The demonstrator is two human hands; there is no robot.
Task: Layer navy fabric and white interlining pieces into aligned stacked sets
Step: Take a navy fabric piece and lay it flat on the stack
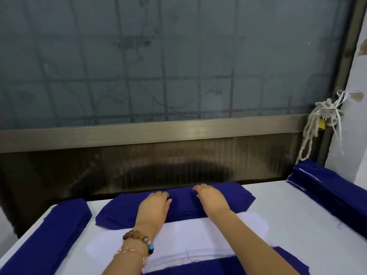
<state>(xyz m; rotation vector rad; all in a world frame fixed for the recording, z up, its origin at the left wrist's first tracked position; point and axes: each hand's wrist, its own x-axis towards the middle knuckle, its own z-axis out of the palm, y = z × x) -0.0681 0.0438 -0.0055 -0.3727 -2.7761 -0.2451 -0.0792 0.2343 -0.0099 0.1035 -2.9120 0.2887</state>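
Fingers [163, 195] of left hand [154, 207] and right hand [212, 198] press flat, holding nothing, on the navy piece [238, 197]; white interlining [188, 237] beside it looks not yet layered.

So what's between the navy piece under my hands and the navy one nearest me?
The white interlining stack fills that stretch, as the head view shows.

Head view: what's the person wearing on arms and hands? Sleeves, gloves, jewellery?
No gloves or sleeves in view; both forearms are bare. The left hand has at its wrist a bead bracelet of brown, orange, white, turquoise and black beads, plus a thin pinkish chain. The right hand and wrist wear nothing; no rings visible.
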